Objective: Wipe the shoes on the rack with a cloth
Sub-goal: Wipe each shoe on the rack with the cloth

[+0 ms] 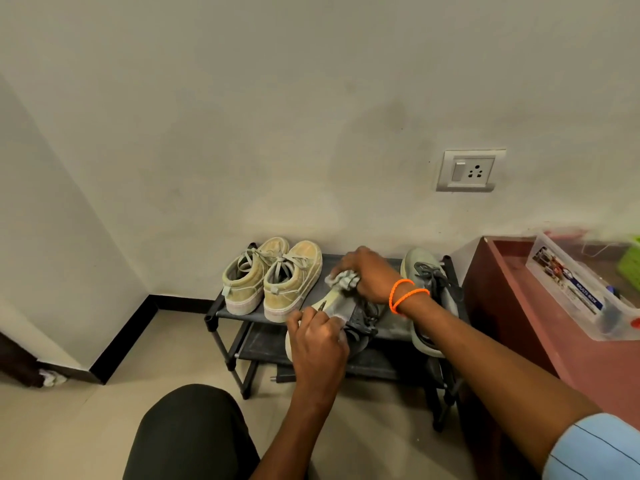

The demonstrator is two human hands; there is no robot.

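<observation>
The rack (225, 312) stands low against the wall in front of my knee, a dark two-tier frame, and I am working over its top shelf. On the left of that shelf sit the tan sneakers (273, 277), side by side with heels toward me, well clear of both my hands. On the far right the grey shoe's mate (427, 306) lies along the shelf under my right forearm. Between them is the grey shoe (341, 306) I have in hand, tipped on its side so the pale sole edge faces left and the dark laces spill toward the right. My left hand (320, 341) grips its near end, fingers curled around the heel and side, bracing it at the front lip of the shelf. My right hand (369, 275), the one with orange bands at the wrist, is closed over the cloth (341, 278), a bunched pale rag pressed against the far end of the shoe near the toe. To do this stroke well I judge I should keep the left hand firm so the shoe cannot twist or slide off the shelf, draw the cloth along the sole edge in long passes from toe toward heel, and turn the rag to a fresh fold as it dirties. The laces could snag the rag, so I would steer around them. The tan pair looks to be waiting its turn.
</observation>
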